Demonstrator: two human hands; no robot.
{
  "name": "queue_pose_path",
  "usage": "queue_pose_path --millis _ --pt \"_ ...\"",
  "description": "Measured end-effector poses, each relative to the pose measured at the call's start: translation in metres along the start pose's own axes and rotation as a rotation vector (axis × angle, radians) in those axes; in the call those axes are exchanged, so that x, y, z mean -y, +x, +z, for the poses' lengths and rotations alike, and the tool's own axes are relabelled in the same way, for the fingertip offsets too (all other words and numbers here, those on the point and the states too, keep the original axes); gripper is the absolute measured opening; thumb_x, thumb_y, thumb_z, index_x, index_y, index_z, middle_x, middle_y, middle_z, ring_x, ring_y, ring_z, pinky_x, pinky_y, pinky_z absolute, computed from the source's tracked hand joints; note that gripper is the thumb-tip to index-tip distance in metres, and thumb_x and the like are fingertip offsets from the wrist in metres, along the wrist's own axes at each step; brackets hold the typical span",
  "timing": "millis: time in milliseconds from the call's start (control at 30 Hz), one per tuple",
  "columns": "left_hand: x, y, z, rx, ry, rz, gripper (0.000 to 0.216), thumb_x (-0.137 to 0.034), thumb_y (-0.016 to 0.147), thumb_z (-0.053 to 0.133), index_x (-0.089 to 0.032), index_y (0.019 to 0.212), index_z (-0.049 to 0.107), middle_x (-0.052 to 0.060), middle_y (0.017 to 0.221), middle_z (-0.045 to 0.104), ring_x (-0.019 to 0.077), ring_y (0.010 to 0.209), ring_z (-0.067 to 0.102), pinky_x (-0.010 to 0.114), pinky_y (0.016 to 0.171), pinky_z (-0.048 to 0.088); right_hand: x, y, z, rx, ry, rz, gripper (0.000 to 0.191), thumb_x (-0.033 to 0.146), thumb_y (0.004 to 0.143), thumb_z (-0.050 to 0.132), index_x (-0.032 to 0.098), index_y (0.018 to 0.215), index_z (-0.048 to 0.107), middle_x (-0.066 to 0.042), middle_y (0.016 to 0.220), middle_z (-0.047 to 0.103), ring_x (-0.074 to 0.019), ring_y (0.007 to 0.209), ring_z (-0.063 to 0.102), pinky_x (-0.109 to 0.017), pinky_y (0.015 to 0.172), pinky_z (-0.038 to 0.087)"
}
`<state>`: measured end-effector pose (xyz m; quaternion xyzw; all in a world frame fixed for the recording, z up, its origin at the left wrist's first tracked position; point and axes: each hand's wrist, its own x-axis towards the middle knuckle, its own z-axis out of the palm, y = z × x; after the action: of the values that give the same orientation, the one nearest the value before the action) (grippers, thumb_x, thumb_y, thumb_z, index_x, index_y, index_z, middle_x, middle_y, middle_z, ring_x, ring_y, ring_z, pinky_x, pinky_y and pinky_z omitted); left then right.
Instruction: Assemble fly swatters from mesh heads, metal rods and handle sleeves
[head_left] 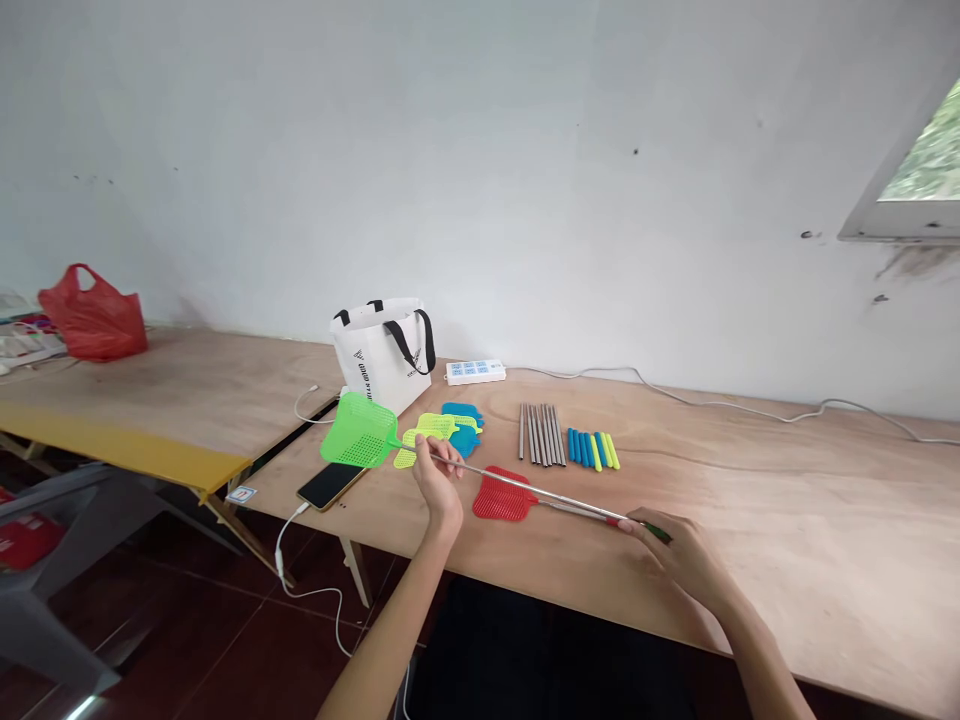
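A green fly swatter [362, 432] with a long metal rod is held above the table, slanting down to the right. My left hand [439, 482] is closed around its rod near the green head. At the other end, my right hand [670, 545] grips the green handle, most of which the fingers hide. Beneath the rod, a red fly swatter [504, 494] lies on the table, its handle end close to my right hand. Yellow swatter heads [435, 426] and blue swatter heads [465, 438] lie just beyond my left hand.
Metal tubes [542, 436] lie in a row beside blue and yellow handles [592, 450]. A white bag [382, 350] and a power strip [475, 372] stand near the wall. A charging phone [330, 485] sits at the table's front left edge. A red bag [101, 315] is farther left.
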<state>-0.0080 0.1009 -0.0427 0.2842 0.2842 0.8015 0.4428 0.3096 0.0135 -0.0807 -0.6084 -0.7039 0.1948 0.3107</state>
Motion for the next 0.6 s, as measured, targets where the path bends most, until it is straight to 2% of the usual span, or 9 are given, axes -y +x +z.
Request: queue_pose_path --millis 67,133,333,467,533,600 --pt "0.008 -0.008 0.003 -0.061 -0.029 0.050 0.056 -0.060 0.095 0.054 -0.021 0.059 0.037 -0.006 0.049 0.031 0.0091 0.042 0.031 0.022 0.043 0.028 0.006 0.000 0.004 -0.027 -0.021 -0.016 0.047 0.064 0.096 0.045 0.028 0.090 0.075 -0.001 0.084 0.075 -0.0196 0.074 0.068 -0.028 0.066 0.051" --pt "0.017 -0.018 0.007 -0.084 -0.015 0.087 0.055 -0.059 0.097 0.051 -0.021 0.060 0.038 -0.005 0.049 0.035 0.0093 0.043 0.034 0.022 0.044 0.029 0.015 -0.001 0.010 -0.047 -0.043 -0.042 0.046 0.063 0.097 0.044 0.029 0.091 0.074 -0.001 0.085 0.076 -0.0197 0.075 0.068 -0.028 0.067 0.050" --pt "0.034 -0.042 0.011 0.008 0.081 -0.021 0.053 -0.065 0.095 0.047 -0.020 0.067 0.050 0.002 0.060 0.057 0.0138 0.053 0.051 0.024 0.046 0.037 0.042 -0.007 0.026 -0.120 -0.149 -0.085 0.051 0.063 0.100 0.035 0.029 0.086 0.070 -0.002 0.073 0.072 -0.0204 0.065 0.067 -0.029 0.063 0.045" --pt "0.043 -0.065 0.016 0.105 0.137 -0.108 0.054 -0.064 0.094 0.047 -0.019 0.065 0.054 0.007 0.065 0.065 0.0160 0.055 0.057 0.026 0.049 0.041 0.053 -0.010 0.031 -0.190 -0.237 -0.097 0.051 0.062 0.101 0.035 0.029 0.086 0.071 -0.003 0.074 0.074 -0.0219 0.067 0.069 -0.029 0.058 0.041" --pt "0.051 -0.084 0.020 0.195 0.175 -0.183 0.057 -0.065 0.095 0.045 -0.019 0.066 0.059 0.010 0.072 0.069 0.0194 0.063 0.063 0.028 0.054 0.046 0.059 -0.012 0.040 -0.194 -0.237 -0.114 0.049 0.060 0.101 0.036 0.029 0.088 0.073 -0.003 0.077 0.076 -0.0217 0.068 0.070 -0.029 0.059 0.042" --pt "0.059 -0.103 0.022 0.328 0.231 -0.273 0.061 -0.068 0.096 0.041 -0.018 0.071 0.065 0.012 0.081 0.072 0.0234 0.076 0.068 0.033 0.066 0.052 0.063 -0.013 0.052 -0.215 -0.222 -0.115 0.049 0.058 0.101 0.037 0.029 0.089 0.075 -0.004 0.083 0.078 -0.0217 0.067 0.071 -0.029 0.058 0.044"
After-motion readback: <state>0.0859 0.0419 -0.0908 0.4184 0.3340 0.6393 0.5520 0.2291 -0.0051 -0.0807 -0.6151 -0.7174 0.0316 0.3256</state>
